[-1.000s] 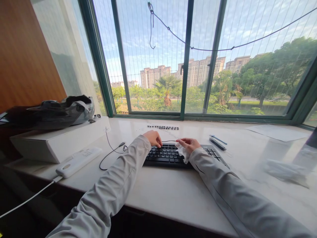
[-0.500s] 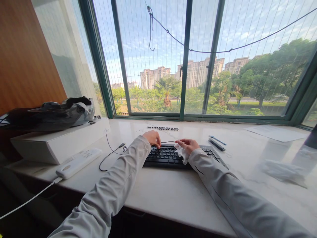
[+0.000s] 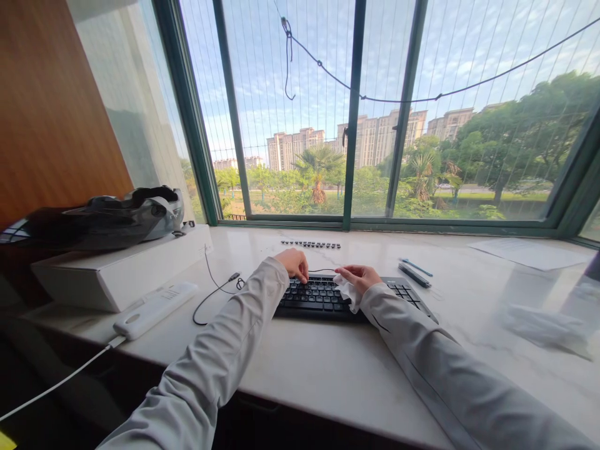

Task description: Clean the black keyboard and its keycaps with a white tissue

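A black keyboard (image 3: 323, 299) lies on the pale marble sill (image 3: 328, 362) in front of the window. My left hand (image 3: 293, 262) rests on the keyboard's far left edge, fingers curled down onto it. My right hand (image 3: 359, 276) is over the keyboard's middle and grips a crumpled white wipe (image 3: 349, 291) that touches the keys. The number pad shows bare gaps where keys are gone. A row of small dark keycaps (image 3: 310, 244) lies on the sill beyond the keyboard.
A white box (image 3: 122, 269) carries a dark bag (image 3: 103, 219) at left. A white power strip (image 3: 154, 307) and a thin black cable (image 3: 213, 290) lie next to it. Pens (image 3: 415, 272) lie right of the keyboard, paper (image 3: 529, 253) farther right.
Both hands stay on the keyboard with almost no movement. The view has shifted slightly to the left.
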{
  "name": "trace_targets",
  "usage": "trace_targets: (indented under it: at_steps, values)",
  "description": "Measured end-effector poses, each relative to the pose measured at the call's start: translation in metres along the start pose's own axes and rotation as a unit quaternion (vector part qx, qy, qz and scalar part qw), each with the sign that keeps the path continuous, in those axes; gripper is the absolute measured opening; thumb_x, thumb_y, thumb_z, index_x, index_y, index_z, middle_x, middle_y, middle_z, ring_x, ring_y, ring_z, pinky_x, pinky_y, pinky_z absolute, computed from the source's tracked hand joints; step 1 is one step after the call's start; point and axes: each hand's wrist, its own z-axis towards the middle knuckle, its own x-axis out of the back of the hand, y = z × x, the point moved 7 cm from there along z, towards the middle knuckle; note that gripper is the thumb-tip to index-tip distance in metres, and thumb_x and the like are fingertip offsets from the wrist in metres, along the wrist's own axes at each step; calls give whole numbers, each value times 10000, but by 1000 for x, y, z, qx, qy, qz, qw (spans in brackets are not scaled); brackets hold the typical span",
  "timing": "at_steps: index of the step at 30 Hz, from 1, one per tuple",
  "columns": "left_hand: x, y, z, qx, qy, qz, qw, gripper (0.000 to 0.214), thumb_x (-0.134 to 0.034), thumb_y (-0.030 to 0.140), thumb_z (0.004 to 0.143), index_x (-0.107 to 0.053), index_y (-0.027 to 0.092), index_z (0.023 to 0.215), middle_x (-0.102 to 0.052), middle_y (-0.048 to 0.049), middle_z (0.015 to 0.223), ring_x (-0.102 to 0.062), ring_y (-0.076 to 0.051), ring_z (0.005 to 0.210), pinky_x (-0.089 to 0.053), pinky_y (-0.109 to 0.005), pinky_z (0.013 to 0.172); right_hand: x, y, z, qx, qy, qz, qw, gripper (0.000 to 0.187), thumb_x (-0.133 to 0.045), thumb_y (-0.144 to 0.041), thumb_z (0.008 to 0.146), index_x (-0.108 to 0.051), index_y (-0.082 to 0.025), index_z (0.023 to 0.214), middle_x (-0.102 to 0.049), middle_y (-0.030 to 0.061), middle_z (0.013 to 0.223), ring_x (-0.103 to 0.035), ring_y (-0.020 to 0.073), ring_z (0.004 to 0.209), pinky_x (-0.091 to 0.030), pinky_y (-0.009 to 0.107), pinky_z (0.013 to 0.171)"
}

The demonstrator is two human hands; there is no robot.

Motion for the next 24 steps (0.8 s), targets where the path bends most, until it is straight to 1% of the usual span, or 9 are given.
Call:
trace_targets:
  at_steps: [7,11,16,20,24]
  values:
    - [0,1,2,6,3,27,1000,205,-787,323,569,-767,254,760,-732,9,747,-638,-128,692,-427,-193,667,-1,-3,-2,-3,2,14,1000,491,-758,-535,563,-749,-119,825,-715,115,726,-615,185,557,-468,262,448]
    - [1,0,2,6,10,14,1000,219,-789,341,568,-767,254,769,-731,6,751,-637,-129,682,-426,-197,649,0,-3,-2,-7,4,9,1000,469,-768,-526,548,-750,-130,801,-708,100,685,-603,180,528,-464,264,430]
    - [0,-2,3,15,4,8,1000,226,-804,325,543,-765,252,753,-729,9,734,-634,-124,672,-420,-192,626,-1,2,0,-9,2,15,1000,468,-768,-521,557,-750,-126,809,-704,100,673,-606,180,538,-469,267,451]
    - [-5,-6,7,12,-9,-23,1000,239,-807,337,532,-761,241,745,-729,9,730,-635,-123,667,-421,-189,614,-2,4,0,-8,4,22,1000,475,-766,-517,564,-748,-120,823,-708,109,692,-611,180,553,-469,266,467]
    - [-7,-9,7,6,-9,-50,999,263,-813,345,512,-762,233,745,-729,4,724,-643,-130,680,-425,-190,611,-3,4,2,-5,-3,8,1000,492,-750,-529,579,-745,-116,847,-712,110,710,-612,173,560,-471,266,485]
